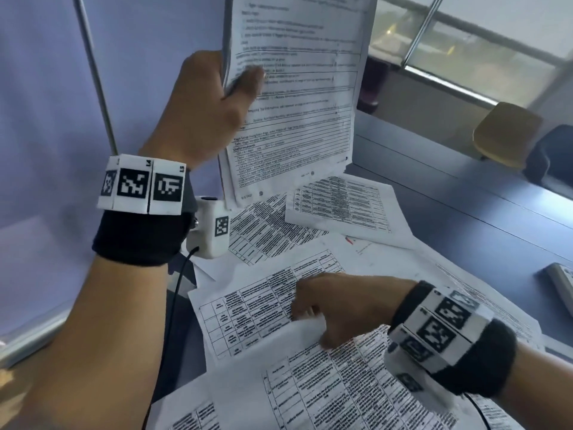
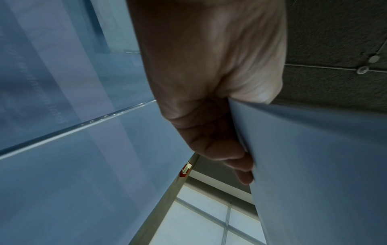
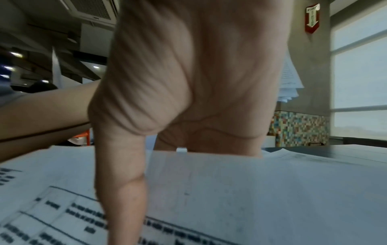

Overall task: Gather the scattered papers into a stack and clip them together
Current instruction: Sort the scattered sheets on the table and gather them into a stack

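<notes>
Blue-grey table (image 1: 449, 193) by a window, its near half covered with loose printed papers (image 1: 338, 206) that overlap at odd angles. Beyond the table stands a yellow chair (image 1: 505, 135), and the corner of a white device (image 1: 561, 280) lies at the table's right edge.

The left hand (image 1: 214, 103) is raised above the table and holds a small stack of sheets (image 1: 297, 88) upright, thumb across the front page and fingers (image 2: 240, 165) curled behind. This stack hangs over the far papers with its lower edge just above them.

The right hand (image 1: 335, 305) is low over the near papers. Its thumb (image 3: 123, 182) presses on top of a sheet printed with a table (image 1: 325, 383), and its fingers appear tucked under that sheet's lifted edge, pinching it; the fingertips themselves are hidden.

The gathering step looks underway and well short of done, since many sheets lie loose. No clip is visible in any view.

The next move likely calls for lifting this one sheet cleanly, without dragging its neighbours, and sliding it against the raised stack with edges matched.
</notes>
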`<state>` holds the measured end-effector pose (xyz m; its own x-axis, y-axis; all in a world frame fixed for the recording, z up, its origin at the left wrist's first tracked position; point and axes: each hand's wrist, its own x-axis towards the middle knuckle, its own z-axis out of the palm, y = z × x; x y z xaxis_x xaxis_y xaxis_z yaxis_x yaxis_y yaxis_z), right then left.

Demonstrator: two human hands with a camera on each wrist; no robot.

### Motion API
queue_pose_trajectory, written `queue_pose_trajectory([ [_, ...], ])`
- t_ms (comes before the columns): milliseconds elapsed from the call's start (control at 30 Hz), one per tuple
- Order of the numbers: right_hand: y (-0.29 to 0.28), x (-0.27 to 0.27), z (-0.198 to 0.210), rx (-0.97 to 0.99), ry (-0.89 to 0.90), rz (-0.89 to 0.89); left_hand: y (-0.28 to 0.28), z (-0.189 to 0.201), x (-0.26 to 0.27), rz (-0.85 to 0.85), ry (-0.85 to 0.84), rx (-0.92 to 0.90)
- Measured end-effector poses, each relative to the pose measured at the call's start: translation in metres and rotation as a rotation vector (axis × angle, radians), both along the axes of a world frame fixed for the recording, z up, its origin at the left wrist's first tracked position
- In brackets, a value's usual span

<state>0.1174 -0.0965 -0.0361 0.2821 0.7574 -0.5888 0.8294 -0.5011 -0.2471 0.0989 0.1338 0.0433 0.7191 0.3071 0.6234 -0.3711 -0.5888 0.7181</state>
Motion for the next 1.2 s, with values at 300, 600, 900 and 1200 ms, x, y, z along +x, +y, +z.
queue_pose_trajectory([
  [300, 0.042, 0.039, 0.003, 0.107, -0.281, 0.030, 0.010, -0.002, -0.001, 0.026, 0.001, -0.056],
  [600, 0.033, 0.043, -0.005, 0.188, -0.246, 0.023, 0.008, -0.004, 0.002, 0.016, -0.003, -0.028],
  [900, 0.018, 0.038, -0.011, 0.262, -0.253, 0.062, 0.005, -0.003, 0.003, 0.001, -0.012, 0.004],
  [1200, 0.017, 0.038, -0.004, 0.291, -0.229, 0.029, 0.010, -0.006, 0.005, 0.015, -0.008, -0.012],
])
